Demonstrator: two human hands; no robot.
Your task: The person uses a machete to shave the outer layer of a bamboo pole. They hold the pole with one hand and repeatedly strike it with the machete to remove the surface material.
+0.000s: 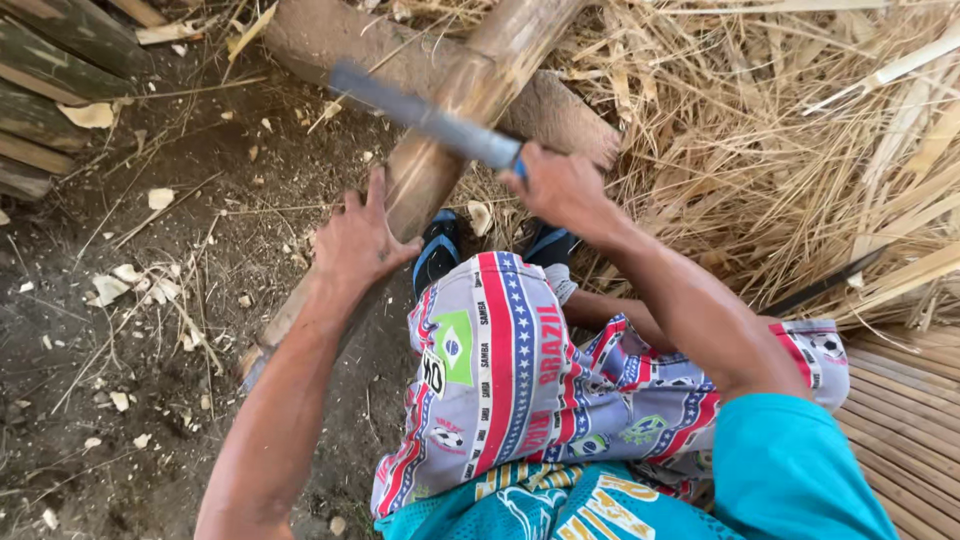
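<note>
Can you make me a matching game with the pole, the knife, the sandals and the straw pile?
Things:
1. bamboo pole
2. knife
3. sandals
4. straw pile

Places or states:
A. heaped on the ground at the right
B. held in the right hand, blade across the pole
C. blue, on the feet beside the pole
D. slanting over a log, steadied by the left hand

Pairs: 1-D, 2-B, 3-C, 4-A
</note>
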